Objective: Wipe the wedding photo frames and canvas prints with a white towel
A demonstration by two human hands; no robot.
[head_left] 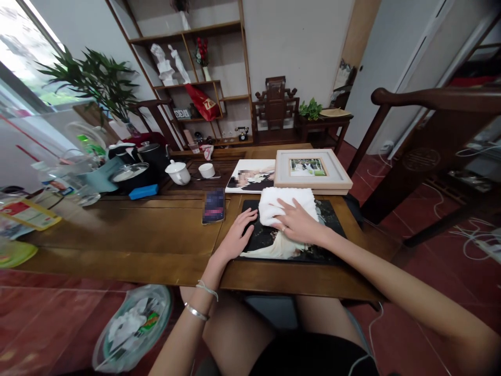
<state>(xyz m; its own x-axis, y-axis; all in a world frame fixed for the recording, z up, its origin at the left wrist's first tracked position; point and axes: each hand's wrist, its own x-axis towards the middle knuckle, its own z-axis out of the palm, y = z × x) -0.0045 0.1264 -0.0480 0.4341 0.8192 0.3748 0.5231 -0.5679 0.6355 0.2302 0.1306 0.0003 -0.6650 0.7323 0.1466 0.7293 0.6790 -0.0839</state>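
Note:
My right hand (299,222) lies with spread fingers on top of a folded white cloth (270,201), pressing it against a dark photo panel (258,237). The panel lies flat near the table's front edge and shows pale fabric on a black ground. The cloth and my hand hide part of its picture. At the panel's left edge rests my left hand (237,235), open, fingers stretched out and nothing in them. Just beyond the cloth are a pale wooden picture frame (340,180) and a white-edged photo print (246,166). A phone (213,206) lies left of them.
On the wooden table (156,230) stand a white lidded teacup (178,172), a small white cup (206,170), a blue block (143,191), a dark pot (131,172) and bottles. A lined trash bin (160,303) is below; a wooden chair (422,141) stands right.

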